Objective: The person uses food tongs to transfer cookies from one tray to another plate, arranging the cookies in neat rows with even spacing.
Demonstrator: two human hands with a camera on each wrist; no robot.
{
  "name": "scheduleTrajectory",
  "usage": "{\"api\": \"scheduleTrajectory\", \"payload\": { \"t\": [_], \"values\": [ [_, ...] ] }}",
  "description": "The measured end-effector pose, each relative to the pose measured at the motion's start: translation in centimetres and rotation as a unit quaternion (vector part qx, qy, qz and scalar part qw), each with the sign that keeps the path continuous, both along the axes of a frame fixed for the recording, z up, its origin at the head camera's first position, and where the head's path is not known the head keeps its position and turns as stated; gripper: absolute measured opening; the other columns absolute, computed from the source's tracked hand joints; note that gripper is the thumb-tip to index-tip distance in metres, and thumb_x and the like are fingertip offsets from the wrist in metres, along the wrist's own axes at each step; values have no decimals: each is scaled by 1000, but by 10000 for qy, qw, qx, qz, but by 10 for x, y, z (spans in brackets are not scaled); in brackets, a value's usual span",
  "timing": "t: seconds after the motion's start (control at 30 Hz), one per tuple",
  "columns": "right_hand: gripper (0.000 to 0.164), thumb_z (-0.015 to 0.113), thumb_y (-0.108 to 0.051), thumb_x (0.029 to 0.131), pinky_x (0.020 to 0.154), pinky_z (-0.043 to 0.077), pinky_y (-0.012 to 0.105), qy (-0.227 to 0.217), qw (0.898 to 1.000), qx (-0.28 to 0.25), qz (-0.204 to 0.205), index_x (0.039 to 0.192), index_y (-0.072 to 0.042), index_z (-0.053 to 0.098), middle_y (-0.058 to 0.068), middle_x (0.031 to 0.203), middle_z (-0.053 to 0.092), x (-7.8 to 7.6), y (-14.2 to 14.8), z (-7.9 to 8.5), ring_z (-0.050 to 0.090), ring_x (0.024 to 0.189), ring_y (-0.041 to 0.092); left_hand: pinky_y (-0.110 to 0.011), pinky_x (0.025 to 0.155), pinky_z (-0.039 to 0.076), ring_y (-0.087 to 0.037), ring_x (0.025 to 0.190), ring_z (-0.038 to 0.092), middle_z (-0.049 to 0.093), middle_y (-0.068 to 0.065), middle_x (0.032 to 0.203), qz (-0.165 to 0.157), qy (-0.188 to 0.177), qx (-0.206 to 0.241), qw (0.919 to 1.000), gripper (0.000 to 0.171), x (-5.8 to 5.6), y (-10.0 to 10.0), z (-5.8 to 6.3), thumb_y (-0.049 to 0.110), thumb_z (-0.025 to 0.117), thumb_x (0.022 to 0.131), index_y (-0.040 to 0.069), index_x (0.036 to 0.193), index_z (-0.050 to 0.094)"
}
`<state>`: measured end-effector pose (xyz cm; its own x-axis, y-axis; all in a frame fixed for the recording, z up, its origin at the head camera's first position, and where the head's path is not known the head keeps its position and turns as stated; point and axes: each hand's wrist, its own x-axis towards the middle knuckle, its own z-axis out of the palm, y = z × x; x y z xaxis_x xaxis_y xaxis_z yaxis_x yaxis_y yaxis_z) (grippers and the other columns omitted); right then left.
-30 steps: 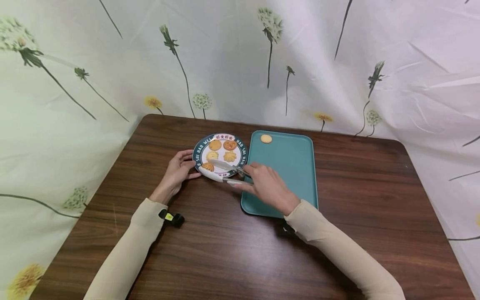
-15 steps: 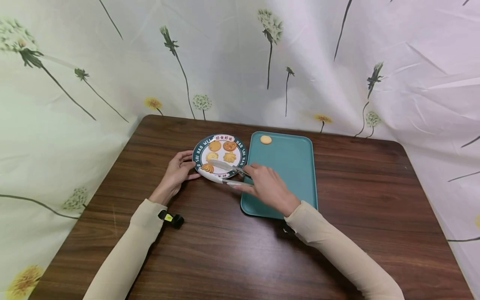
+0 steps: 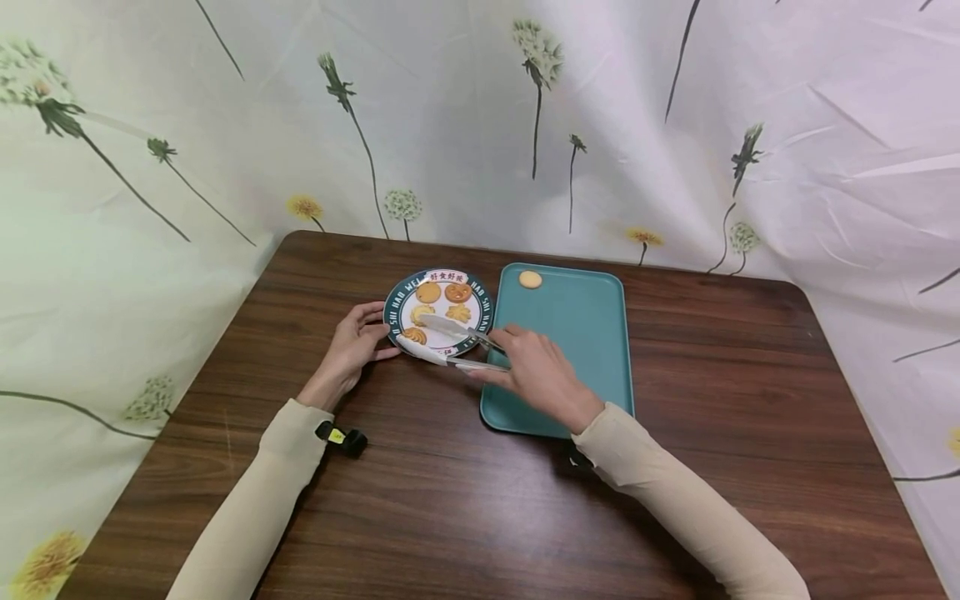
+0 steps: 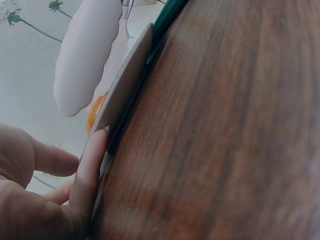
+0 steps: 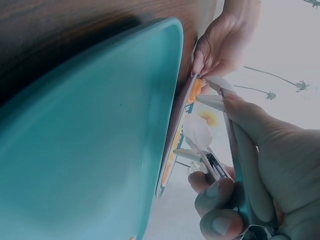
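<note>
In the head view my left hand (image 3: 351,343) grips the left edge of a round plate (image 3: 486,310), with a finger under its rim in the left wrist view. Several cookies lie on the plate: a plain round cookie (image 3: 428,292), a pretzel-shaped cookie (image 3: 458,292), a flower-shaped cookie (image 3: 459,312) and a swirled cookie (image 3: 415,336) among them. My right hand (image 3: 543,379) holds metal tongs (image 5: 235,155) with white tips. The tongs' arms are spread, and their tips (image 3: 422,348) reach over the near part of the plate, around the swirled cookie, with nothing clamped.
Right of the plate lies a teal rectangular tray (image 3: 581,325), partly under my right hand. A pale round cookie (image 3: 530,279) rests in its far left corner. The brown wooden table (image 3: 420,500) ends at a flower-printed cloth (image 3: 465,125) behind.
</note>
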<state>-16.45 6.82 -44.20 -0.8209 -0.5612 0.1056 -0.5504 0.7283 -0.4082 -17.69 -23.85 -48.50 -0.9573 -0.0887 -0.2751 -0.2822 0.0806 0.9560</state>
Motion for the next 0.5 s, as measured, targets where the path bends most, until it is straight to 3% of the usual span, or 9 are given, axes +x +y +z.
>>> {"api": "scheduleTrajectory", "payload": {
  "t": [0.5],
  "values": [
    [60,75,-56,91,59,61,33,251,9994,-180,-122,128,-9,70,9,107,71,-4,11,3,65,73,16,-22,88,66,-21,124,55,32,-22,162,-54,54,34,10000,53,1,0,0,5,40,110,5,162,26]
  ]
}}
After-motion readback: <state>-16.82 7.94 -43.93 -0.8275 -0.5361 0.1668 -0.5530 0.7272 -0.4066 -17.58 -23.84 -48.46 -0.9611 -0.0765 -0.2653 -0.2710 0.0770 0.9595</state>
